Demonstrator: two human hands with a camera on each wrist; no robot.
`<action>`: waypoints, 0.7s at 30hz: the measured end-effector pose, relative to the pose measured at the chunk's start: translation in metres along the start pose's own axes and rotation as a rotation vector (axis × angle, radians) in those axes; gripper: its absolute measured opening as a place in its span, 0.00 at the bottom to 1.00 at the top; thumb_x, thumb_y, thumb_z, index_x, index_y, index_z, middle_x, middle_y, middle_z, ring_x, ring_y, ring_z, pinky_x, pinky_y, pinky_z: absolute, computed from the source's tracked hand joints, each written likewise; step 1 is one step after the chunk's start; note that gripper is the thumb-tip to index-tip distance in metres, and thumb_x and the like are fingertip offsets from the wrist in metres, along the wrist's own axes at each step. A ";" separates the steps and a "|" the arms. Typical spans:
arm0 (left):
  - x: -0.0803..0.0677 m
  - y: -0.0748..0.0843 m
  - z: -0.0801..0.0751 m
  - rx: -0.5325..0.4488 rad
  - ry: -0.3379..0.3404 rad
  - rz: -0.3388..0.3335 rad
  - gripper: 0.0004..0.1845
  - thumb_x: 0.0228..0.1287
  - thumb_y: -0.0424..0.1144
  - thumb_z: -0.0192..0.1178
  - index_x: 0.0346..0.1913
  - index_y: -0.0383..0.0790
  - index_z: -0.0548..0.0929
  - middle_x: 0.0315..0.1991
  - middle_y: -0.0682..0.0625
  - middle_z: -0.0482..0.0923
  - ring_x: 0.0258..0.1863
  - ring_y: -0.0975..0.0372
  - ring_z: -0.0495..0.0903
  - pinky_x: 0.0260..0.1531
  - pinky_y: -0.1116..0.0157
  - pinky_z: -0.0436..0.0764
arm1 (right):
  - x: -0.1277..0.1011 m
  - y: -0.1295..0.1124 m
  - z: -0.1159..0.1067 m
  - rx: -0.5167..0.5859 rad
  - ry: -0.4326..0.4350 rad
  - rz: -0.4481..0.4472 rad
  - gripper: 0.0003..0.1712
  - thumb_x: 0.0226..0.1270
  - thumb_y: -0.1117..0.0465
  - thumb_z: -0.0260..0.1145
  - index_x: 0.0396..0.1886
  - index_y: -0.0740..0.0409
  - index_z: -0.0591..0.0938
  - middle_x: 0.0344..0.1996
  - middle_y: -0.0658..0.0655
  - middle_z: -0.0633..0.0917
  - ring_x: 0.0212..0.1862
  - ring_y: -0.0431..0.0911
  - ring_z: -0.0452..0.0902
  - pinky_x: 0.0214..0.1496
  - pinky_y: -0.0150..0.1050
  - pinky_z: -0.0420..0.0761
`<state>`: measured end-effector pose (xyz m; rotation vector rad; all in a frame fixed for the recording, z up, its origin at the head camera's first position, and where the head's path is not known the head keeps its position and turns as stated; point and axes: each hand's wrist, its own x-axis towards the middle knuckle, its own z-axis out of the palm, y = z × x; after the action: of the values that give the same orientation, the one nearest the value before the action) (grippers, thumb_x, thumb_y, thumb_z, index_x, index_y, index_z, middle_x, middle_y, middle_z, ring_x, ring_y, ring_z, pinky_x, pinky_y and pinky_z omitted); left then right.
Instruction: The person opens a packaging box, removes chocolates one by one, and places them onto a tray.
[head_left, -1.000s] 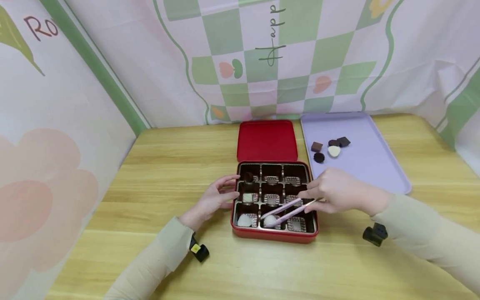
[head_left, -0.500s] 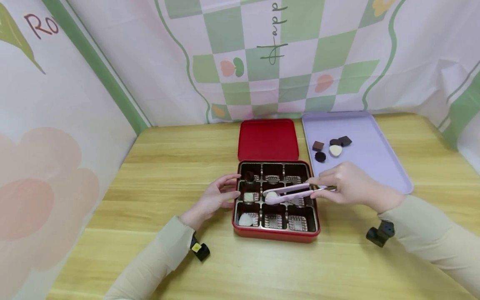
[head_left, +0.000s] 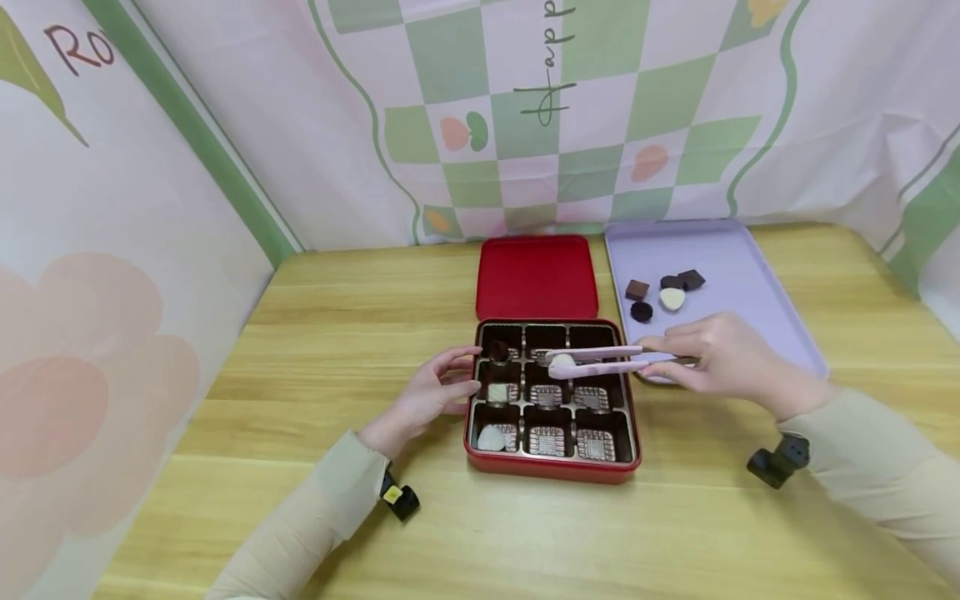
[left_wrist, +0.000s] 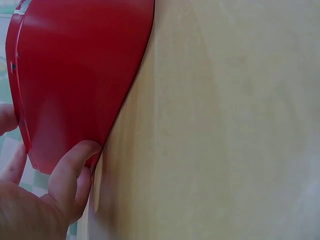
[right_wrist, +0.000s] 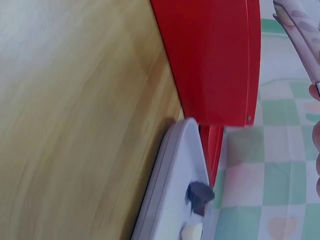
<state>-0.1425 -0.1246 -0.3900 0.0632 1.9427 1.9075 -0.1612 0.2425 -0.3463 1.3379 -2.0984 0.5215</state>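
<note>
Right hand grips pale pink tongs pinching a white rounded piece above the red square compartmented box; left hand, fingers apart, touches its side.

My tongs hide part of the white piece between them. In my right wrist view, the edge crops my right fingers; in my left, edges cut off the red box and one of my left fingers.
</note>
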 end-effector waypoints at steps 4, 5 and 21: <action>0.000 0.000 0.000 0.004 0.001 0.004 0.30 0.61 0.24 0.56 0.67 0.42 0.67 0.62 0.38 0.66 0.54 0.53 0.73 0.40 0.58 0.86 | -0.008 0.006 -0.004 -0.044 0.026 0.027 0.36 0.67 0.35 0.51 0.29 0.63 0.88 0.18 0.53 0.85 0.13 0.35 0.71 0.14 0.30 0.72; 0.000 0.000 0.000 0.005 -0.001 0.004 0.30 0.61 0.24 0.56 0.67 0.42 0.67 0.62 0.37 0.66 0.54 0.53 0.73 0.40 0.58 0.86 | -0.011 0.008 -0.005 -0.060 0.031 0.037 0.37 0.67 0.34 0.51 0.29 0.63 0.88 0.18 0.54 0.86 0.13 0.36 0.71 0.14 0.31 0.72; 0.002 -0.001 -0.002 0.014 -0.011 -0.009 0.29 0.61 0.25 0.57 0.66 0.44 0.69 0.62 0.39 0.67 0.51 0.56 0.75 0.40 0.58 0.86 | -0.053 0.039 -0.034 -0.276 0.110 0.133 0.40 0.65 0.32 0.50 0.26 0.63 0.88 0.13 0.52 0.81 0.11 0.35 0.63 0.09 0.34 0.63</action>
<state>-0.1451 -0.1260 -0.3913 0.0690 1.9461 1.8836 -0.1705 0.3147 -0.3564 0.9977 -2.0890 0.3357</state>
